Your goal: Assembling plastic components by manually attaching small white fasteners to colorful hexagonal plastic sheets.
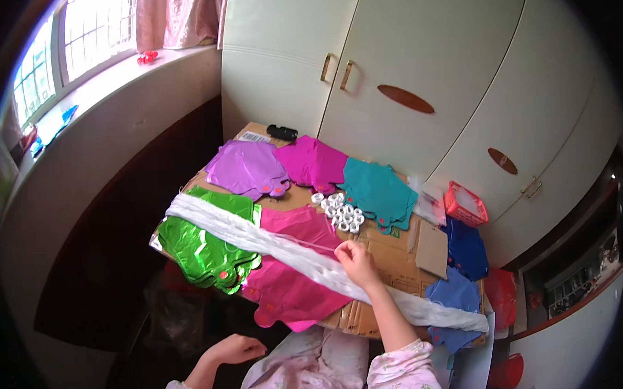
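Observation:
A long bundle of white string [302, 257] lies slantwise across the cardboard-topped table, over stacks of foil sheets. My right hand [356, 263] is above its middle, thumb and fingers pinched on a thin white strand that runs left along the bundle. My left hand [236, 349] hangs low beside my lap, off the table's near edge, fingers loosely curled with nothing visible in them. Beneath the bundle are shiny green foil sheets [203, 249], deep pink sheets [291, 290] and blue sheets [453, 293]. Beyond my right hand sits a cluster of small white rings [343, 213].
Along the far side lie purple sheets [247, 166], magenta sheets [312, 164] and teal sheets [377, 193]. A black object [282, 132] rests at the far corner. At the right are a red basket [466, 205], a cardboard piece [431, 248] and dark blue sheets [467, 251]. White cabinets [412, 54] stand behind.

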`<state>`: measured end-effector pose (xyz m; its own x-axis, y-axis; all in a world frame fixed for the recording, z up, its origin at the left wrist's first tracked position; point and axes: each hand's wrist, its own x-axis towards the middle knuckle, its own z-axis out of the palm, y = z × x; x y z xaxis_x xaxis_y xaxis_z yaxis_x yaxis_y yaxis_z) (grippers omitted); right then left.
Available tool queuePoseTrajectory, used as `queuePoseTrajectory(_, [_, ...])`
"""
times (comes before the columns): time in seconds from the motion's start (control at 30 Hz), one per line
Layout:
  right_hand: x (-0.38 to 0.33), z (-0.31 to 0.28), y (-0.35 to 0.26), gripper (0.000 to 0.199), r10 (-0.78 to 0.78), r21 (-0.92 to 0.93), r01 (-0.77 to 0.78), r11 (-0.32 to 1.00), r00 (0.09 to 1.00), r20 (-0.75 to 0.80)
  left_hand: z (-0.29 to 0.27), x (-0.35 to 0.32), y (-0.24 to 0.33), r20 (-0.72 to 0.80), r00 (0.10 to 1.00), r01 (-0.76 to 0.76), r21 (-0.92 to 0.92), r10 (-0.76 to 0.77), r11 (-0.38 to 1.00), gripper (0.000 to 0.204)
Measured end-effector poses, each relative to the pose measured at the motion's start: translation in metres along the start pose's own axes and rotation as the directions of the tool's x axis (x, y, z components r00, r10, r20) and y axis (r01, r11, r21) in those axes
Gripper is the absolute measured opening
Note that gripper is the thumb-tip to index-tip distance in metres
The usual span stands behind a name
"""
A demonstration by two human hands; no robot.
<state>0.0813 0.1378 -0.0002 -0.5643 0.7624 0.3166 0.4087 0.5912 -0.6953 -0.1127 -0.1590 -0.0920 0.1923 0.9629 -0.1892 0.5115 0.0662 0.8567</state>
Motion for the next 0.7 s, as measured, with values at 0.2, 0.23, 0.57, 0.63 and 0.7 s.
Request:
queuePoseTrajectory(0.2, [-0.032, -0.027, -0.03, 0.028, 0.102, 0.002, -0.105, 0.994, 0.97, 0.219, -0.021, 0.022, 0.107, -0.328, 0.914, -0.262, -0.028, 0.239, 0.965, 0.018])
queuePoseTrajectory(0.23, [-0.042, -0.038, -0.042, 0.028, 0.142, -0.184, -0.096, 0.978, 0.957, 0.255, -0.022, 0.031, 0.118, -0.42, 0.858, -0.311, 0.037, 0.297, 0.95, 0.018])
queuePoseTrajectory(0.57, [-0.152, -0.148, -0.002, 0.002, 0.014, 0.096, -0.003, 0.995, 0.993, -0.117, -0.008, 0.167, 0.203, -0.141, 0.76, -0.436, 0.613, 0.634, 0.659, 0.055])
queuePoseTrajectory(0.63, [-0.168, -0.165, -0.006, 0.004, 0.022, 0.106, -0.003, 0.994, 0.983, -0.181, -0.006, 0.181, 0.21, -0.043, 0.763, -0.475, 0.639, 0.645, 0.605, 0.051])
queuePoseTrajectory(0.7, [-0.175, -0.176, -0.005, 0.004, 0.02, 0.046, -0.011, 0.999, 0.981, -0.193, -0.007, 0.187, 0.212, -0.019, 0.773, -0.508, 0.581, 0.634, 0.636, 0.027])
